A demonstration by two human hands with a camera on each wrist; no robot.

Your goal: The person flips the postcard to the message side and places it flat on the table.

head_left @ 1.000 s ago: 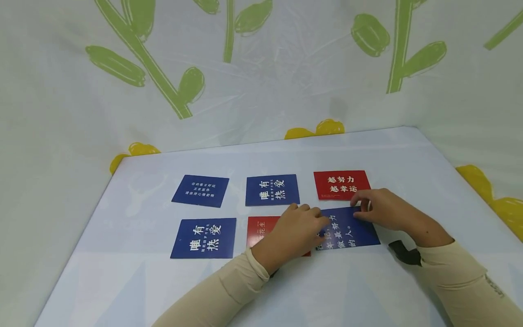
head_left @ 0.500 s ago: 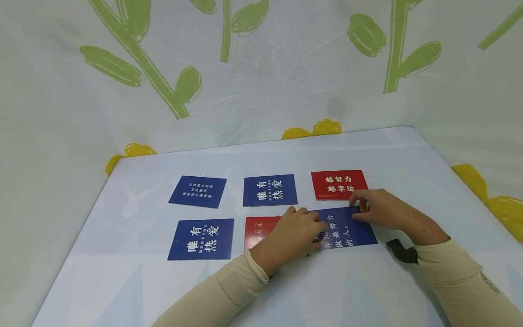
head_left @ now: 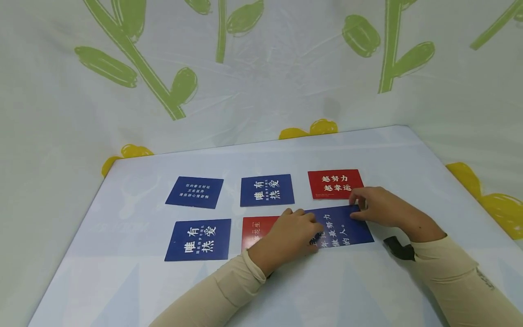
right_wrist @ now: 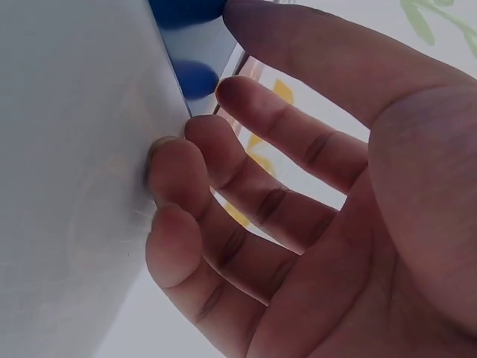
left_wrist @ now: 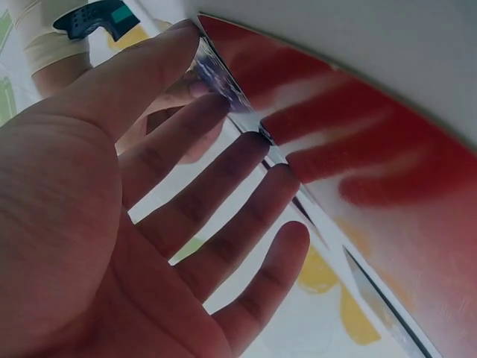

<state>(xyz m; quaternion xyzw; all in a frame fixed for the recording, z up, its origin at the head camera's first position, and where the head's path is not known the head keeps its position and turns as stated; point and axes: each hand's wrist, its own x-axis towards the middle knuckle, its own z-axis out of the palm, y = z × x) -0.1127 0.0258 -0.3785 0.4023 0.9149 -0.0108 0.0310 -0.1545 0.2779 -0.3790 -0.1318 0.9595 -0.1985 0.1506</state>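
In the head view, my left hand (head_left: 286, 236) bends over a red card (head_left: 254, 234) and the left end of a blue card (head_left: 341, 229) with white writing. In the left wrist view, my thumb and fingers reach to the seam beside the glossy red card, touching there with fingers spread. At the blue card's upper right corner is my right hand (head_left: 386, 211), thumb and forefinger apart. In the right wrist view, the thumb tip touches the blue card (right_wrist: 190, 11) while other fingertips rest on the table. The blue card lies flat; its left end is partly hidden.
Another red card (head_left: 335, 179) lies just behind the blue card. Three more blue cards, a slanted one (head_left: 194, 192), a middle one (head_left: 267, 190) and a near left one (head_left: 198, 240), lie on the white table (head_left: 122, 281). A patterned curtain (head_left: 286, 68) hangs behind.
The head view has shifted slightly, moving everything a little to the left. Hands and cards keep nearly the same positions relative to each other.
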